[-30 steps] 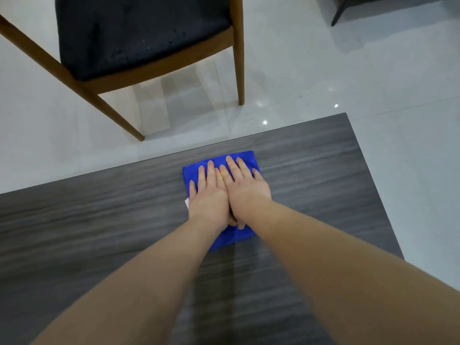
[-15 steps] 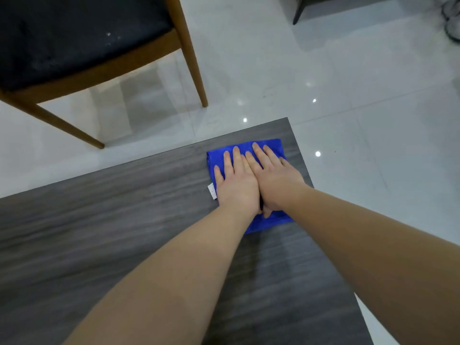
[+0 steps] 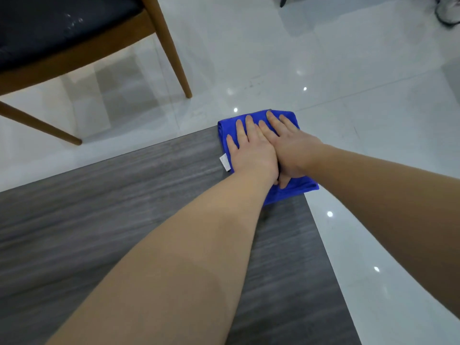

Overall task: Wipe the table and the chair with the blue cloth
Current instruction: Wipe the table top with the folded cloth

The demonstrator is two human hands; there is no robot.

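The folded blue cloth (image 3: pixel 295 191) lies on the far right corner of the dark grey wood-grain table (image 3: pixel 124 200), and its edges hang a little past the far and right rims. My left hand (image 3: pixel 251 151) and my right hand (image 3: pixel 291 145) lie flat on it side by side, fingers spread and pointing away from me, pressing it down. A white label sticks out at the cloth's left edge. The wooden chair (image 3: pixel 164 46) with a black seat stands on the floor beyond the table, upper left.
Glossy white floor tiles (image 3: pixel 348 83) surround the table on the far and right sides. A dark furniture leg (image 3: pixel 283 1) shows at the top edge, and a shoe (image 3: pixel 448 11) in the top right corner.
Both hands have slid the cloth to the right along the table's far edge, from near its middle to the right corner. The view has turned right with them.
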